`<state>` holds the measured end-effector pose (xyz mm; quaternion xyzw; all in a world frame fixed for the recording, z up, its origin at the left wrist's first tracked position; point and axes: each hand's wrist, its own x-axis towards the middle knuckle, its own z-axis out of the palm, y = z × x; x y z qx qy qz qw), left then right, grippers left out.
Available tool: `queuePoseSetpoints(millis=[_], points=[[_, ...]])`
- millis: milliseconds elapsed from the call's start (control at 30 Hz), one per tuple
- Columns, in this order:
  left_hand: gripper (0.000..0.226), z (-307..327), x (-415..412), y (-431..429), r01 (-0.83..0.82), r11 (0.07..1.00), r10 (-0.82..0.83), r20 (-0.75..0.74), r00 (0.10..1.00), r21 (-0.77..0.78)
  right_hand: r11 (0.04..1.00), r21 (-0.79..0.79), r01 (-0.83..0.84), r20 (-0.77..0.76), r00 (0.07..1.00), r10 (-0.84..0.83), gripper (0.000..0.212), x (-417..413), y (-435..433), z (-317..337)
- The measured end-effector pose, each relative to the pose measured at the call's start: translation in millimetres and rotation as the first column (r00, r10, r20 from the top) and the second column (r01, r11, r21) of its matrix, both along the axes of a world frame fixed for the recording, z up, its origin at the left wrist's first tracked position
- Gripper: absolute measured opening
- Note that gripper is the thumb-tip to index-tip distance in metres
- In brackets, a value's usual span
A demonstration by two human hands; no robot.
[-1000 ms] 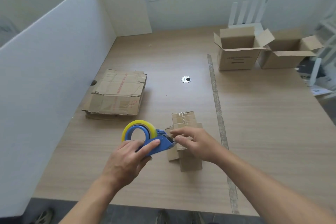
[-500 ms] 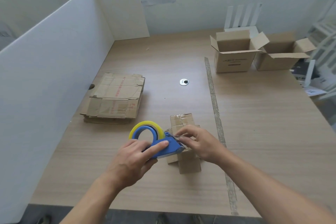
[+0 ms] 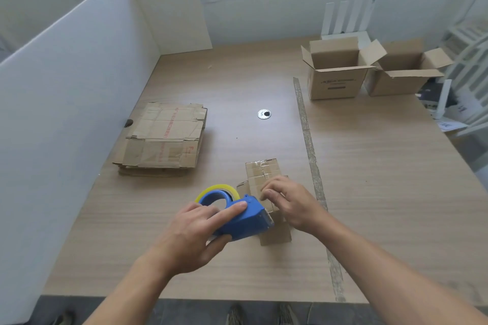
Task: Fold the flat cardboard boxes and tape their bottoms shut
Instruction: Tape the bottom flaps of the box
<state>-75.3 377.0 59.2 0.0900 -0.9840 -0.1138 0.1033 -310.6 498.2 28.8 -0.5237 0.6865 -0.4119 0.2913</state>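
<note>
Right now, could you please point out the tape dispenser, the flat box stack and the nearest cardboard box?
tape dispenser point(image 3: 250, 221): head view, blue body.
flat box stack point(image 3: 166, 137): head view, top sheet.
nearest cardboard box point(image 3: 261, 171): head view, taped far end.

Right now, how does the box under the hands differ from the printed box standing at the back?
The near box shows a closed face with clear tape across it; the printed box stands upright with its top flaps open. The right hand rests on the near box, with the left hand gripping the dispenser beside it; no hand is near the printed box. Both are plain brown cardboard on the table.
</note>
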Motion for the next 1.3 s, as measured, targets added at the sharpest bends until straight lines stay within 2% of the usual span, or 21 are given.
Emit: queuePoseSetpoints(millis=[167, 300, 600, 767, 867, 1033, 1300], points=[[0.076, 4, 0, 2, -0.083, 0.988, 0.073, 0.075, 0.995, 0.128, 0.999, 0.041, 0.026, 0.012, 1.000, -0.026, 0.024, -2, 7, -8], [0.074, 10, -2, 0, -0.160, 0.966, 0.146, 0.086, 0.986, 0.201, 0.996, 0.088, 0.035, -0.037, 0.999, -0.032, 0.024, -1, 16, -8], [0.071, 22, -18, -8, -0.185, 0.939, 0.118, 0.234, 0.965, 0.288, 0.994, 0.093, 0.054, -0.029, 0.998, -0.052, 0.027, -12, 24, -13], [0.070, 21, -8, -21, -0.245, 0.930, 0.153, 0.317, 0.936, 0.276, 0.976, 0.113, 0.184, 0.042, 0.981, -0.189, 0.029, -42, 41, -17], [0.067, 19, 5, -31, -0.305, 0.902, 0.186, 0.361, 0.914, 0.307, 0.968, 0.202, 0.147, 0.076, 0.983, -0.165, 0.028, -49, 49, -18], [0.070, 20, -13, -21, -0.343, 0.917, 0.230, 0.434, 0.871, 0.202, 0.952, 0.213, 0.220, 0.159, 0.953, -0.256, 0.016, -37, 52, -35], [0.071, 8, -38, -14, -0.390, 0.912, 0.278, 0.507, 0.816, 0.128, 0.881, 0.274, 0.384, 0.215, 0.869, -0.446, 0.025, -29, 50, -66]])
